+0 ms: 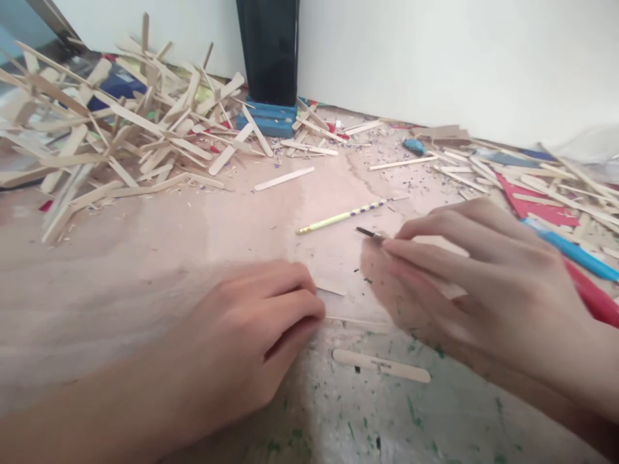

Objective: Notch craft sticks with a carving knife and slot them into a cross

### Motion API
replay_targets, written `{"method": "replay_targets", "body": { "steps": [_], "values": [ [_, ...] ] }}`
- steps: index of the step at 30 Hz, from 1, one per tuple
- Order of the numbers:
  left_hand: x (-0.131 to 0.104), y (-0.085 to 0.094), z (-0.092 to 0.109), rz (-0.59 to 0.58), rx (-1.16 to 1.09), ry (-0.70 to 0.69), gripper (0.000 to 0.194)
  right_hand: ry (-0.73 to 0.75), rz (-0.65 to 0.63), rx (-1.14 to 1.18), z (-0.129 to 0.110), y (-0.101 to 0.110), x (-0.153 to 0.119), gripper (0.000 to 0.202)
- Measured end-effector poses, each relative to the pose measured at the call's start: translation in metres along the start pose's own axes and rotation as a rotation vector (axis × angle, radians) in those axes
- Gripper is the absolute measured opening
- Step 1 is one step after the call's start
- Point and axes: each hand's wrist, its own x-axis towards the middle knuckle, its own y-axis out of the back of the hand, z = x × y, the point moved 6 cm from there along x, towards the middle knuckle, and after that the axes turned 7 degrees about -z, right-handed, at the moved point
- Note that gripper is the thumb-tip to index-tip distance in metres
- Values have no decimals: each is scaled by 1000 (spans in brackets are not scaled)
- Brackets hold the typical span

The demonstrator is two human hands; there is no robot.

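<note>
My left hand (271, 322) rests on the table with its fingers curled and pressed together. A thin pale strip of wood (331, 290) sticks out from beside its fingertips; whether the fingers grip it is hidden. My right hand (464, 258) pinches a small knife (370, 233), its dark blade pointing left above the table. Between and beyond the hands lies a yellow patterned pencil (343, 217). A craft stick (381, 365) with dark marks at its middle lies flat in front, between my forearms.
A large tangled heap of craft sticks (145, 122) fills the back left. A black upright object on a blue base (268, 118) stands at the back. More sticks, red paper (536, 201) and a blue tube (580, 252) lie at the right.
</note>
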Motion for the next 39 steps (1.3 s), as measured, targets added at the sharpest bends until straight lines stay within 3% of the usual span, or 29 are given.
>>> {"method": "replay_targets", "body": {
  "steps": [4, 8, 14, 17, 22, 26, 29, 33, 39],
  "values": [
    [-2, -2, 3, -23, 76, -33, 22, 83, -222, 153, -26, -15, 25, 19],
    [-4, 1, 7, -21, 132, -111, 23, 16, -329, 235, -34, -23, 48, 20],
    [-3, 15, 12, -83, 41, -141, 24, -101, -393, 401, -31, -28, 57, 16],
    [-2, 25, 17, -1, 27, -153, 21, -110, -429, 450, -30, -31, 58, 16],
    [-3, 38, 3, 239, -84, -15, 19, -209, -382, 287, -10, -27, 56, 15],
    [-4, 51, -8, 357, -148, 57, 23, -157, -355, 257, -8, -23, 54, 20],
    [-6, 61, -20, 483, -257, 209, 19, -75, -262, 275, -17, -20, 48, 24],
    [-3, 56, -40, 446, -309, 402, 27, -27, -116, 308, -24, -28, 33, 24],
    [-5, 49, -56, 477, -339, 514, 21, -8, -6, 273, -28, -29, 20, 20]
  ]
}}
